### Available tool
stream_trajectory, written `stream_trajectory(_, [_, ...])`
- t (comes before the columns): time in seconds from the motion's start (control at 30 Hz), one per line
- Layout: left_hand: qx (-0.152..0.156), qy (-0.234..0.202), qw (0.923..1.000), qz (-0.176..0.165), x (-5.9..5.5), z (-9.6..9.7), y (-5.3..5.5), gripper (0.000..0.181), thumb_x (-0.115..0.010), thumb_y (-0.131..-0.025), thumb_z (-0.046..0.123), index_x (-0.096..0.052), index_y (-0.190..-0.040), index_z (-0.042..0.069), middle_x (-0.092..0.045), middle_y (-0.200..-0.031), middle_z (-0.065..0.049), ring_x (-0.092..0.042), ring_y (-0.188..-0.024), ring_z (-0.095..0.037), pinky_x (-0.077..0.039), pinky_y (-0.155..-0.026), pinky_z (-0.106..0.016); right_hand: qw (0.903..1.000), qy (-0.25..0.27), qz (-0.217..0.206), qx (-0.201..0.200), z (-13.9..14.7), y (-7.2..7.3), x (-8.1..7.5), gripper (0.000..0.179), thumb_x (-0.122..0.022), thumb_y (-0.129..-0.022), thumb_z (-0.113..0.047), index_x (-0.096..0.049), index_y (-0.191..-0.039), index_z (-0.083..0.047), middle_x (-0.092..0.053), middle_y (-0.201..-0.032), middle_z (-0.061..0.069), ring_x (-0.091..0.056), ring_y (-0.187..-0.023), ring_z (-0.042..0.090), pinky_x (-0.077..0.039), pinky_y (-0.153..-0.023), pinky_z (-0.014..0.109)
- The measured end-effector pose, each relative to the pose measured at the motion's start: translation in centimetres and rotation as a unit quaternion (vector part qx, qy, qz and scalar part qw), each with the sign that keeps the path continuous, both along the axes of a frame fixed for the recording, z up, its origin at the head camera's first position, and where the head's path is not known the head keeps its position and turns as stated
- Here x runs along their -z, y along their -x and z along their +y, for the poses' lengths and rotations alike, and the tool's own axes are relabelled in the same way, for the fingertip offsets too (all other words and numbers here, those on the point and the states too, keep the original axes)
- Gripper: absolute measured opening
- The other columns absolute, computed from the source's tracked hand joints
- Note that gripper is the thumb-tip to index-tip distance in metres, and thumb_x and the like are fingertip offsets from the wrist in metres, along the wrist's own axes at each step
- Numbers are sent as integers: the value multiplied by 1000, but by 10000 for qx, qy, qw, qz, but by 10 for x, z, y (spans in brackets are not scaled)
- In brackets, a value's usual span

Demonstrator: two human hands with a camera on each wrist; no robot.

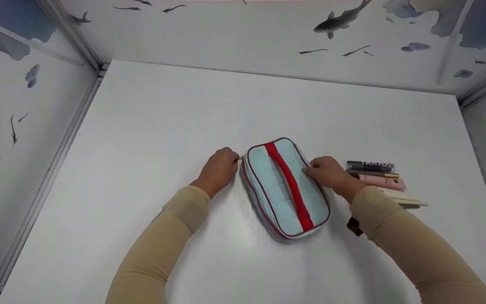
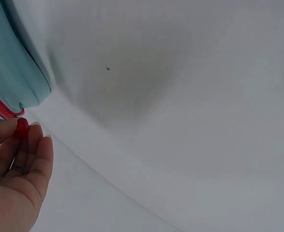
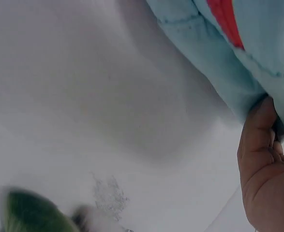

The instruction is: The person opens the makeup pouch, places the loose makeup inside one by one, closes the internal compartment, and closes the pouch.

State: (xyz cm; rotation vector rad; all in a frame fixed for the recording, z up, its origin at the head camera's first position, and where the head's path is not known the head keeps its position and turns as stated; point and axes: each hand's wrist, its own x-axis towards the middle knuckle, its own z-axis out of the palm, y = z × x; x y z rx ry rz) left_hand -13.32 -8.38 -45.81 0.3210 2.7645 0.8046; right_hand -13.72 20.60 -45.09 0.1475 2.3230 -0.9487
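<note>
one sleeve partly hides pale sticks near the gripped pouch.

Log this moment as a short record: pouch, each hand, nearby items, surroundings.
Pouch: pale blue, red strap running lengthwise along the top, on the white table
Left hand: pinches the red zipper pull at the pouch's far-left corner
Right hand: grips the pouch's right side, thumb on top
Nearby items: dark tubes, a pink tube and pale sticks, to the pouch's right
Surroundings: white walls with fish prints
</note>
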Motion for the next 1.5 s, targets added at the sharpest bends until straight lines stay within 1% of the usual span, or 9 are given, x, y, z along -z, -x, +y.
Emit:
stream_trajectory(0.17, [-37, -98, 9999, -66, -3, 1, -5, 23, -51, -98, 8, -68, -111, -1, -63, -107, -12, -58, -106, -25, -46, -96, -35, 9991, 81, 80, 398, -2, -4, 2, 34, -50, -99, -24, -57, -116, 4, -59, -103, 16, -56, -86, 24, -52, -72, 29])
stream_trajectory(0.33, [20, -210, 9998, 60, -4, 1, -12, 22, -52, -98, 7, -68, -109, -2, -63, -105, -13, -59, -104, -26, -47, -94, -36, 9981, 40, 163, 584, -4, -5, 4, 33, -49, -99, -24, -58, -113, 4, -58, -101, 15, -54, -85, 24, -51, -70, 29])
stream_trajectory(0.47, [-113, -404, 9991, 21, -3, 0, -16, 21, -53, -97, 6, -68, -109, -3, -64, -107, -13, -59, -104, -25, -48, -93, -36, 9971, 113, 183, 730, -7, -4, 4, 35, -48, -100, -24, -58, -115, 5, -58, -102, 15, -53, -87, 23, -51, -71, 31])
stream_trajectory(0.7, [-365, -849, 9956, -128, -2, 5, -22, 19, -55, -94, 5, -68, -106, -3, -65, -104, -14, -60, -99, -24, -49, -91, -37, 9934, 210, 31, 1129, -11, 0, 2, 40, -46, -101, -26, -54, -125, 4, -56, -114, 17, -53, -96, 26, -51, -83, 37])
stream_trajectory(0.97, [-572, -1249, 9888, -585, -3, 15, -35, 21, -56, -95, 7, -67, -111, -1, -66, -109, -12, -59, -103, -23, -49, -93, -35, 9901, 103, 147, 1391, -18, 4, 2, 36, -44, -100, -25, -55, -119, 3, -55, -107, 15, -52, -91, 24, -49, -77, 34])
stream_trajectory(1.1, [-519, -1129, 9891, -789, -3, 17, -41, 22, -56, -95, 8, -67, -112, 1, -66, -107, -9, -58, -98, -20, -49, -91, -34, 9907, 129, 114, 1349, -18, 7, 2, 38, -44, -101, -25, -53, -124, 5, -54, -112, 17, -51, -96, 25, -49, -84, 37])
stream_trajectory(1.2, [-410, -835, 9935, -652, -4, 13, -38, 21, -56, -94, 6, -68, -109, 1, -65, -104, -9, -58, -95, -20, -50, -90, -34, 9925, 202, -66, 1207, -13, 9, 1, 42, -45, -101, -25, -50, -129, 6, -53, -119, 18, -51, -101, 26, -48, -91, 39])
stream_trajectory(1.27, [-371, -657, 9959, -506, -5, 9, -32, 19, -55, -93, 5, -69, -106, 0, -65, -102, -9, -57, -94, -20, -50, -89, -34, 9931, 269, -234, 1115, -8, 11, 1, 44, -47, -100, -26, -48, -131, 6, -53, -122, 19, -52, -103, 26, -47, -93, 39])
stream_trajectory(1.5, [-353, -522, 9973, -389, 1, 0, -12, 21, -54, -93, 6, -69, -108, -1, -64, -105, -12, -58, -99, -23, -48, -92, -35, 9863, 805, -851, 1160, 1, 11, 0, 45, -53, -98, -27, -49, -130, 5, -55, -118, 16, -57, -98, 23, -49, -95, 35])
